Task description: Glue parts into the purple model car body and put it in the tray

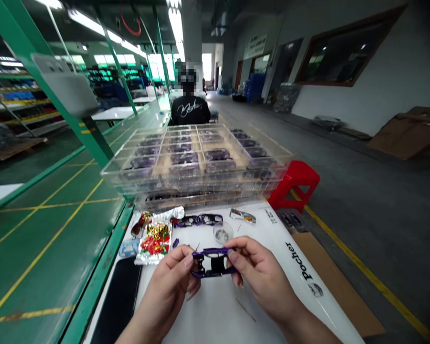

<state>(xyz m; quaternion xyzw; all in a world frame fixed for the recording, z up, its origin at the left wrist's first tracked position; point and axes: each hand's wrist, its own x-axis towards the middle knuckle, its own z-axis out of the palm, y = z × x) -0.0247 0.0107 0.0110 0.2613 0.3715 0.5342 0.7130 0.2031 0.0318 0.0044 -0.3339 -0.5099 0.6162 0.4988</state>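
Between my two hands is a purple and black model car body (215, 263), held level above the white work surface (215, 310). My left hand (172, 277) pinches its left end between thumb and fingers. At the other end my right hand (256, 267) grips it, thumb on top. Openings in the body show black inner parts. Just beyond lies another purple car body (202, 220). A small clear dish (222, 233) holds tiny pale pieces I cannot make out. One small purple part (175, 243) lies near my left hand.
Stacked clear compartment trays (200, 177) with purple car bodies stand at the back. Left are a shiny snack packet (156, 241) and a black phone-like slab (118, 301). A silver packet (242, 216) lies behind the dish. A red stool (297, 184) stands right; a person (189, 110) sits ahead.
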